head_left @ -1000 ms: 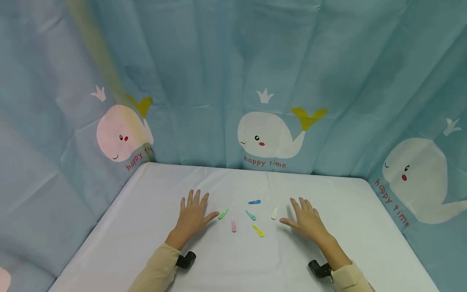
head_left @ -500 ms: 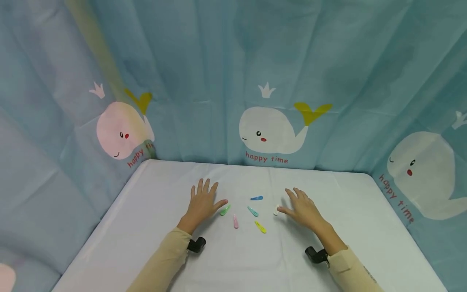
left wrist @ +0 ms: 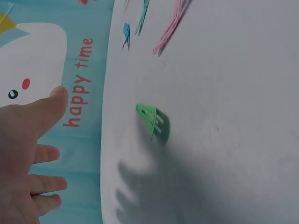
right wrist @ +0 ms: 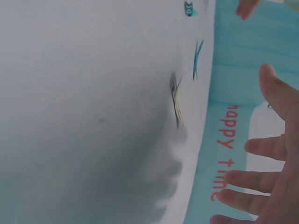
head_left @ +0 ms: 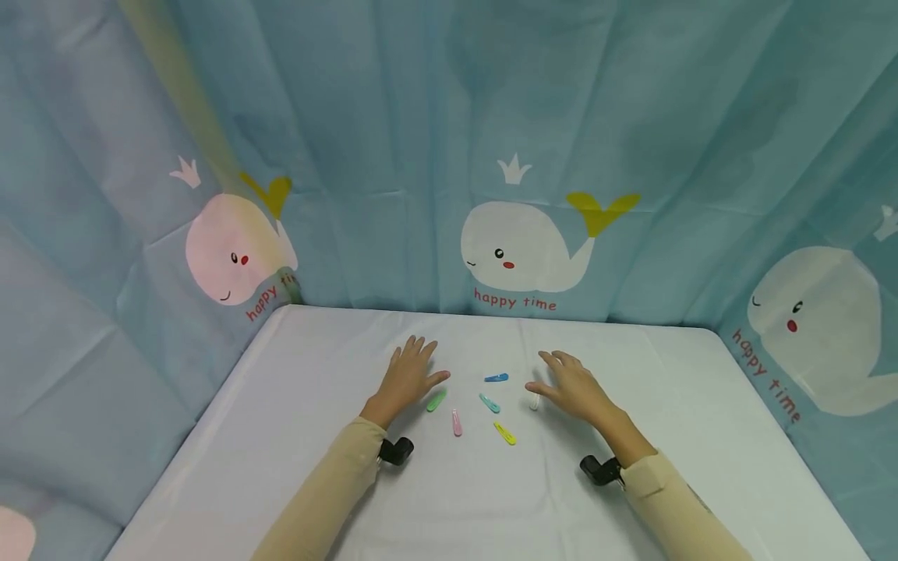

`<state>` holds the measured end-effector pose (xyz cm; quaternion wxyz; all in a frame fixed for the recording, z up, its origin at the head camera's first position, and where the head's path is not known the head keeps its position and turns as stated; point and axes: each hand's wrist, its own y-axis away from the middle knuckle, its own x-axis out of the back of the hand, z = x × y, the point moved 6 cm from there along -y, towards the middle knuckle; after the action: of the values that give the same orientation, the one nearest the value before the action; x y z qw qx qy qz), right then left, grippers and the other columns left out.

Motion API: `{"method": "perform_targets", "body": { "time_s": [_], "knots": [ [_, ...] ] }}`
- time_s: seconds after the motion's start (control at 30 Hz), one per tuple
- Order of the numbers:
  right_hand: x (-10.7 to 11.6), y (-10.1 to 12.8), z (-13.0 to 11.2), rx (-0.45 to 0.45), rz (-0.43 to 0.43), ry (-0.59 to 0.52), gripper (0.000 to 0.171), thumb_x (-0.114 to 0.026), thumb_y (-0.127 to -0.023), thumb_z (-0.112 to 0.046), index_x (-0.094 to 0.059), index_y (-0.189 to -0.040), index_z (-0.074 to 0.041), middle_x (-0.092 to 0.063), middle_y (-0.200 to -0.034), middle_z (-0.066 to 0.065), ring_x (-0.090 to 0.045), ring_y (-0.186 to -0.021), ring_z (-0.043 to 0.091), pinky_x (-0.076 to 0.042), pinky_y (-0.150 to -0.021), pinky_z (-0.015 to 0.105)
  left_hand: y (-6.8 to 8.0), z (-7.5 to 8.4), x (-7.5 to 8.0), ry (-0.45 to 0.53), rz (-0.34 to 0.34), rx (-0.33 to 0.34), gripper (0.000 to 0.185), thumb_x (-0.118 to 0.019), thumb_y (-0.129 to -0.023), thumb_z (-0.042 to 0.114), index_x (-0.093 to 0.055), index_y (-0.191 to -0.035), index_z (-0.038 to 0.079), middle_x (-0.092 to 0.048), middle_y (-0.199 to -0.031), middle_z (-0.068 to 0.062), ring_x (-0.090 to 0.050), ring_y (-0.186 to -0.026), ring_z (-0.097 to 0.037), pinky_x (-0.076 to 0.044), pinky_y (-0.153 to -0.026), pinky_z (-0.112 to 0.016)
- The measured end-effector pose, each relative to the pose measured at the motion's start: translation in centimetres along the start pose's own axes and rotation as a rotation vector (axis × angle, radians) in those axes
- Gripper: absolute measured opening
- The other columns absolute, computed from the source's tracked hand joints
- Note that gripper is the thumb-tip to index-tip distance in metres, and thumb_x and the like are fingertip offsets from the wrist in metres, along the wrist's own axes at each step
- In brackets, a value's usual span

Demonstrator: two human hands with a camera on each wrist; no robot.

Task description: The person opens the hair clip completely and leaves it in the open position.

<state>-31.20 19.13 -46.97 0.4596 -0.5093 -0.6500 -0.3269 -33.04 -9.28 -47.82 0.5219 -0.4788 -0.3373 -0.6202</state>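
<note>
Several snap hair clips lie scattered on the white table. In the head view, my left hand [head_left: 408, 377] hovers just beyond the green hair clip [head_left: 436, 400], fingers spread and holding nothing. My right hand [head_left: 574, 388] is above the white hair clip [head_left: 535, 402], its thumb partly covering that clip, also holding nothing. Between the hands are the blue hair clip [head_left: 496, 377], the teal hair clip [head_left: 489, 403], the pink hair clip [head_left: 457, 422] and the yellow hair clip [head_left: 505, 433]. The left wrist view shows the green clip standing on edge, apart from the fingers.
A white cloth covers the table [head_left: 477, 499]. Behind it and along both sides hangs a blue curtain [head_left: 379, 249] printed with whales. Each wrist carries a small black camera, one on the left [head_left: 397, 451] and one on the right [head_left: 600, 471].
Both hands have moved forward and inward over the table, closer to the clips. The right thumb has come over the white clip. The clips keep their arrangement; the head view has shifted slightly.
</note>
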Motion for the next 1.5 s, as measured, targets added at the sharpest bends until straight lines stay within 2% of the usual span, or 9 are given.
{"method": "perform_targets", "body": {
  "time_s": [0.27,0.47,0.73,0.93,1.17,1.37,1.5],
  "knots": [
    [-0.6,-1.4,-0.7,0.023,-0.022,-0.052,0.073,-0.062,-0.091,-0.051,-0.045,-0.144,-0.003,-0.044,-0.145,0.027,-0.04,-0.135,0.046,-0.035,-0.106,0.062,-1.0,1.2,-1.0,0.034,-0.011,-0.013,0.061,-0.06,-0.094,0.046,-0.05,-0.141,0.009,-0.049,-0.145,-0.016,-0.04,-0.138,-0.035,-0.034,-0.109,-0.057],
    [-1.1,-2.5,-1.5,0.059,-0.033,-0.05,0.065,-0.062,-0.092,-0.045,-0.049,-0.141,-0.004,-0.048,-0.142,0.025,-0.044,-0.133,0.043,-0.037,-0.105,0.06,-1.9,2.8,-1.8,0.085,-0.037,-0.014,0.054,-0.06,-0.094,0.042,-0.053,-0.138,0.011,-0.051,-0.143,-0.014,-0.042,-0.137,-0.032,-0.035,-0.11,-0.053],
    [-1.9,-3.5,-1.8,0.04,-0.068,-0.046,0.058,-0.064,-0.093,-0.039,-0.053,-0.139,-0.007,-0.05,-0.141,0.023,-0.047,-0.131,0.041,-0.038,-0.106,0.058,-2.7,4.8,-3.3,0.142,-0.08,-0.011,0.044,-0.064,-0.094,0.035,-0.06,-0.13,0.01,-0.056,-0.137,-0.012,-0.048,-0.129,-0.031,-0.039,-0.106,-0.051],
    [-2.4,-4.3,-2.7,0.077,-0.062,-0.036,0.051,-0.065,-0.093,-0.035,-0.058,-0.133,-0.005,-0.057,-0.133,0.022,-0.053,-0.124,0.039,-0.043,-0.102,0.055,-3.0,5.8,-3.8,0.16,-0.09,-0.027,0.039,-0.067,-0.092,0.032,-0.065,-0.123,0.009,-0.062,-0.124,-0.012,-0.055,-0.116,-0.029,-0.045,-0.099,-0.047],
    [-2.9,-4.8,-3.1,0.07,-0.073,-0.035,0.046,-0.066,-0.092,-0.033,-0.062,-0.128,-0.005,-0.06,-0.129,0.018,-0.055,-0.121,0.037,-0.044,-0.102,0.052,-3.2,6.5,-4.1,0.143,-0.071,-0.07,0.035,-0.068,-0.091,0.031,-0.068,-0.118,0.009,-0.066,-0.112,-0.009,-0.058,-0.103,-0.026,-0.048,-0.09,-0.042],
    [-3.5,-5.4,-3.4,0.102,-0.075,-0.012,0.036,-0.069,-0.09,-0.027,-0.068,-0.118,-0.004,-0.066,-0.116,0.014,-0.061,-0.111,0.032,-0.048,-0.097,0.048,-3.4,6.9,-4.2,0.172,-0.083,-0.075,0.029,-0.07,-0.089,0.026,-0.071,-0.111,0.007,-0.066,-0.096,-0.006,-0.056,-0.089,-0.02,-0.048,-0.081,-0.035],
    [-3.8,-5.7,-3.6,0.114,-0.078,-0.014,0.03,-0.071,-0.089,-0.022,-0.071,-0.112,-0.003,-0.067,-0.103,0.011,-0.063,-0.099,0.027,-0.051,-0.089,0.044,-3.5,7.2,-4.4,0.179,-0.093,-0.087,0.026,-0.07,-0.09,0.025,-0.072,-0.108,0.006,-0.068,-0.095,-0.006,-0.059,-0.086,-0.018,-0.049,-0.079,-0.033]
  ]
}}
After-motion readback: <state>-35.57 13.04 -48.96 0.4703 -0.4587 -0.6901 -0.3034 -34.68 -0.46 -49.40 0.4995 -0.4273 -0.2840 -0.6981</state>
